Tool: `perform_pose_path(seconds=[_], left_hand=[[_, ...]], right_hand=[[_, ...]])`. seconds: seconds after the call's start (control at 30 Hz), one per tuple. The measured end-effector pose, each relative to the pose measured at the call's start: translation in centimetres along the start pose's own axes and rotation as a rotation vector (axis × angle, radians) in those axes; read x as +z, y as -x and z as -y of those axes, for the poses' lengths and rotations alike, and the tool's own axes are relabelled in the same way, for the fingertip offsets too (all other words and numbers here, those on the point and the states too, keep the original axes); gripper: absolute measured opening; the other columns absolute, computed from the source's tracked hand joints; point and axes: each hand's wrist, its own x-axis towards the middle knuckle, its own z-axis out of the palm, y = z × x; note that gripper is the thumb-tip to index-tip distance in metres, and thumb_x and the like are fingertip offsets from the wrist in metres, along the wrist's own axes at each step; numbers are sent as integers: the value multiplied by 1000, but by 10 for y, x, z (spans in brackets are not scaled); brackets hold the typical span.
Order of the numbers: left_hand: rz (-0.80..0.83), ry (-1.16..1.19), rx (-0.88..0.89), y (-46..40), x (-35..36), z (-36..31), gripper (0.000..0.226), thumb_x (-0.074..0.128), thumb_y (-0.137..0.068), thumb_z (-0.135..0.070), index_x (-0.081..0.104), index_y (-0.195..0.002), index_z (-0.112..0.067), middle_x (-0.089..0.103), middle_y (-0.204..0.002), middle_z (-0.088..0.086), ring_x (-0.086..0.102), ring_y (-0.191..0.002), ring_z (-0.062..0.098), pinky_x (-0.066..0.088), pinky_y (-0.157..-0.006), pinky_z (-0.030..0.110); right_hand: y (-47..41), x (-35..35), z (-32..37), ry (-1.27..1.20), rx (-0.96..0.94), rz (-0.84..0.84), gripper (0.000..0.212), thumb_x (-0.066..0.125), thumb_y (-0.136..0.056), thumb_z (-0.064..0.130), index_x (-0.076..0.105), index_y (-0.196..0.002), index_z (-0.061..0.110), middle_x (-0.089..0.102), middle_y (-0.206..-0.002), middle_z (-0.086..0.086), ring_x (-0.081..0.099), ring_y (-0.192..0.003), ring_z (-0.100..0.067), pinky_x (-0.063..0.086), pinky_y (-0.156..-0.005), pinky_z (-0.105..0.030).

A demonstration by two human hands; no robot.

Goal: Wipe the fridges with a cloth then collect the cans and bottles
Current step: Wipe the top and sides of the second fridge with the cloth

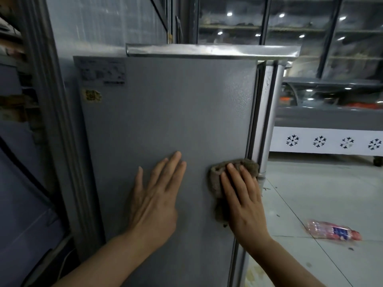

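Against the grey side panel of the fridge (165,121), near its right edge, a brown cloth (219,183) is pressed flat by the right hand (242,195), fingers straight and pointing upward. Beside it, apart from the cloth, the left hand (155,195) is laid flat on the panel, fingers extended and slightly spread. On the tiled floor (310,193) to the right, a crushed plastic bottle (333,229) is seen lying on its side.

I am looking at a shop or appliance storeroom: grey metal fridges (165,125) are standing beside a white snowflake-patterned display freezer (325,141) on pale floor tiles (321,199).
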Motion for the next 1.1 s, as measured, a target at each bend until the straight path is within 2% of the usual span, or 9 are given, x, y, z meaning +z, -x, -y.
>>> perform_pose_path(seconds=[0.07,0.2,0.3,0.4,0.57,0.77,0.97,1.03,1.1], left_hand=[[-30,33,-31,-9,-12,4,103,69,-57,-6,20,-147,-19,6,-158,-4,12,-141,17,8,-106,53],[-64,59,-96,-30,-33,18,99,60,-72,-11,-1,-149,-24,-30,-149,-16,-11,-142,12,-1,-111,52],[-52,75,-120,-36,-36,30,105,61,-74,-12,-12,-146,-30,-37,-145,-20,-19,-140,5,1,-113,51],[-66,98,-98,-33,-31,35,110,61,-74,-8,-23,-138,-37,-35,-146,-22,-29,-134,-2,1,-113,49],[-82,101,-58,-32,-25,41,107,62,-71,-7,-10,-145,-32,-21,-154,-17,-15,-141,4,4,-110,49],[-48,83,-54,-27,-26,43,100,56,-73,-5,-5,-148,-30,-27,-151,-18,-23,-139,3,-2,-111,46],[121,-10,-22,6,-23,50,88,49,-83,-14,-10,-147,-28,-46,-139,-19,-31,-133,1,-4,-114,46],[136,-32,-2,16,-26,48,88,56,-77,-14,7,-149,-23,-29,-149,-13,-10,-143,9,5,-114,49],[112,-13,34,20,-26,40,88,67,-65,-10,32,-145,-17,3,-156,-5,16,-144,18,19,-109,55]], right_hand=[[-15,-6,-1,-36,12,-5,59,51,-87,4,31,-142,7,21,-153,-10,13,-144,-30,15,-116,-49],[-66,-22,2,-168,86,-126,44,39,-95,3,38,-138,-4,26,-150,-17,20,-141,-35,21,-113,-54],[-118,-32,6,-222,170,-278,40,41,-93,-4,42,-132,-12,33,-144,-26,27,-137,-40,20,-114,-51],[-162,-36,14,-196,211,-333,42,47,-93,1,44,-134,-7,38,-143,-24,27,-137,-39,18,-115,-52],[-164,-22,28,91,108,-245,50,36,-92,26,45,-139,13,37,-148,-9,24,-139,-32,10,-114,-45],[-81,-3,24,137,-227,37,52,41,-88,24,43,-139,16,34,-149,-3,27,-137,-30,10,-115,-44],[0,-19,21,65,-467,395,35,46,-81,18,73,-102,19,67,-116,-1,56,-107,-22,32,-104,-35],[-1,-33,19,21,-505,414,27,48,-80,19,75,-87,18,69,-102,2,63,-95,-20,35,-97,-30],[-15,-46,16,-17,-471,294,20,54,-78,17,73,-85,15,68,-102,-2,64,-96,-22,36,-96,-31]])
